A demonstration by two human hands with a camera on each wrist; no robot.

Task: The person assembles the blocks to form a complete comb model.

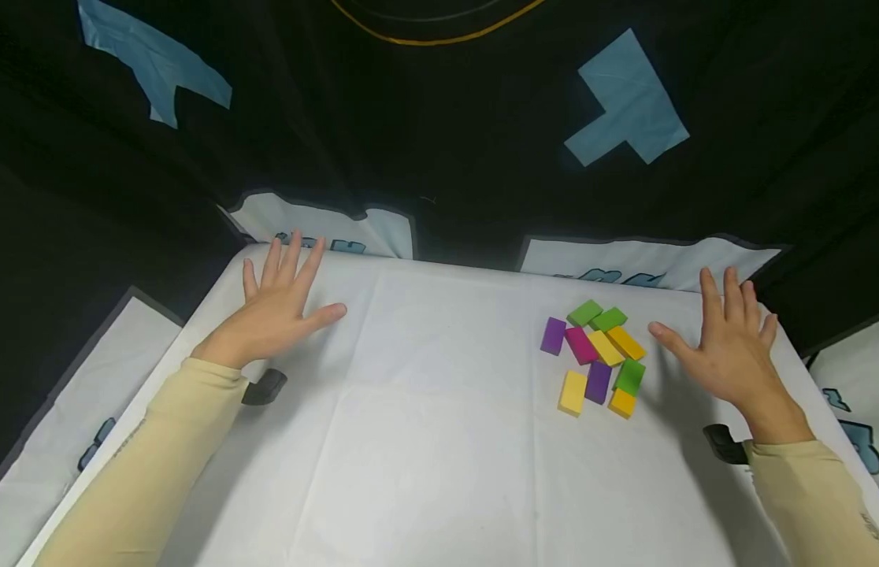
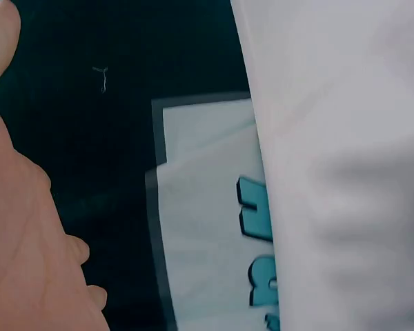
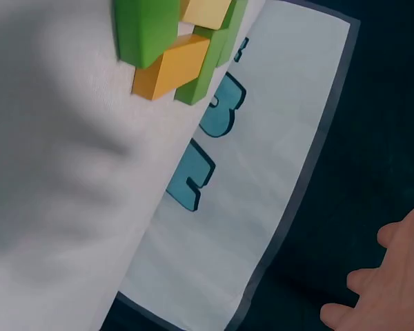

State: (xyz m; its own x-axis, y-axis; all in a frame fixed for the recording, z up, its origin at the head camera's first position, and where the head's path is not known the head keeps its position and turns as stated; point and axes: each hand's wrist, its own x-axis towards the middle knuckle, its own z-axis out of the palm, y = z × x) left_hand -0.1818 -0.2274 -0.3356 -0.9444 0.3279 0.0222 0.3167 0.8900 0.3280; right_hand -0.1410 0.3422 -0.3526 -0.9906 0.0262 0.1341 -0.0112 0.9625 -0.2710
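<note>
My left hand [image 1: 272, 307] is held over the left side of the white table with its fingers spread and nothing in it. On the other side, my right hand [image 1: 733, 354] hovers with spread fingers just right of a loose group of coloured blocks. The group has green blocks [image 1: 629, 377], yellow blocks [image 1: 572, 393], orange blocks [image 1: 626, 343], purple blocks [image 1: 598, 383] and a magenta block [image 1: 580, 345]. They lie close together. In the right wrist view, a green block [image 3: 148, 31] and an orange block [image 3: 171, 67] show near the table's edge.
White cloth covers the table [image 1: 425, 441]. Black curtain [image 1: 425, 142] hangs behind it, with blue tape [image 1: 634, 98] stuck on. White printed panels [image 1: 645, 264] show past the far edge. A dark wrist camera mount [image 1: 725, 445] sits below the right wrist.
</note>
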